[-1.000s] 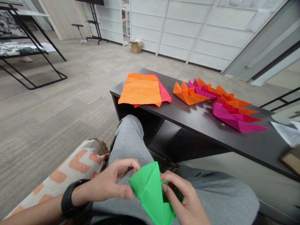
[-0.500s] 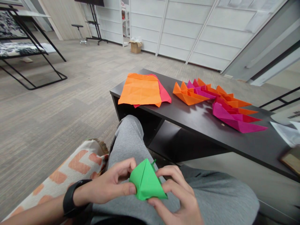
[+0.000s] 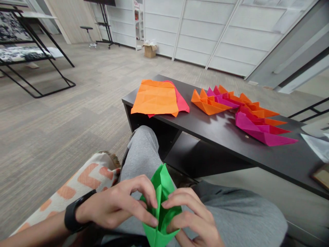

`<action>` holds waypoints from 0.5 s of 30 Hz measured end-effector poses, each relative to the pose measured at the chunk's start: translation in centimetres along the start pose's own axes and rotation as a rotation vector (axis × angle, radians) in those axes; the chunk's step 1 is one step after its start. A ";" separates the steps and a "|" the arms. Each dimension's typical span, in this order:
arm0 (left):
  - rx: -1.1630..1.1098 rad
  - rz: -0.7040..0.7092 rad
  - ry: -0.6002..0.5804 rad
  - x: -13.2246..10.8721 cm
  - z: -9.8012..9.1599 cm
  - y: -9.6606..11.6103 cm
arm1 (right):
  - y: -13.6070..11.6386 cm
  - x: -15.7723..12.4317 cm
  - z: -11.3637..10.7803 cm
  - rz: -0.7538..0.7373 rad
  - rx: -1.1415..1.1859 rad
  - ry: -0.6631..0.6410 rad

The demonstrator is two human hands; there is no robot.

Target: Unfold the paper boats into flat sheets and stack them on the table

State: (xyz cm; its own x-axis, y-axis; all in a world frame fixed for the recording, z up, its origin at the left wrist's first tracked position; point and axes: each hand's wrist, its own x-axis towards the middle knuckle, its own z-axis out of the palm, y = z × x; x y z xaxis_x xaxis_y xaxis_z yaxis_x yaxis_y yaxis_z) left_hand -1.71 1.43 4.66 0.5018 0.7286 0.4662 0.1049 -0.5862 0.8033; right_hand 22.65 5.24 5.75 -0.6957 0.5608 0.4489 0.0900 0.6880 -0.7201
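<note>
Over my lap I hold a folded green paper [image 3: 161,187] with both hands. My left hand [image 3: 120,204], a black watch on its wrist, pinches the paper's left side. My right hand [image 3: 194,219] grips the right side, fingertips meeting the left hand's at the middle crease. The paper's pointed tip stands up between the two hands. Its lower part is cut off by the frame's bottom edge.
A low black table [image 3: 226,132] stands in front of my knees. On it lie flat orange and pink sheets [image 3: 156,97] and a row of folded orange and magenta paper boats [image 3: 244,113]. White paper [image 3: 317,145] lies at its right end. A patterned cushion [image 3: 89,176] sits at my left.
The green paper went from a flat upright shape to a closed pyramid, and now stands open with its tip up. Both hands shifted inward, fingertips meeting at its middle.
</note>
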 end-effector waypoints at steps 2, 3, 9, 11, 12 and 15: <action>0.183 0.061 -0.013 0.2 0.0 -0.1 | 0.0 0.0 0.0 -0.022 -0.007 -0.034; 0.264 0.085 -0.048 0.3 -0.1 -0.2 | 0.0 0.0 0.1 -0.036 -0.019 -0.041; 0.410 0.088 -0.158 0.2 -0.2 -0.1 | -0.4 -0.3 -0.6 -0.046 -0.214 -0.063; 0.432 0.117 -0.088 -0.2 -0.1 -0.3 | -0.6 -0.5 -1.2 -0.007 -0.189 -0.098; 0.444 0.130 -0.061 -0.3 0.0 -0.3 | -0.6 -0.6 -1.4 0.013 -0.156 -0.115; 0.489 0.165 -0.020 -0.4 0.2 -0.4 | -0.6 -0.7 -1.8 0.046 -0.059 -0.085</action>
State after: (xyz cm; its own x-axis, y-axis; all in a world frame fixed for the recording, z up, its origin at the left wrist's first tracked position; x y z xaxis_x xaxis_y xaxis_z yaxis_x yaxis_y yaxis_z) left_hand -1.75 1.28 4.11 0.5613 0.6087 0.5607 0.4098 -0.7931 0.4506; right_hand 24.39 5.24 6.85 -0.7473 0.5534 0.3678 0.1638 0.6898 -0.7052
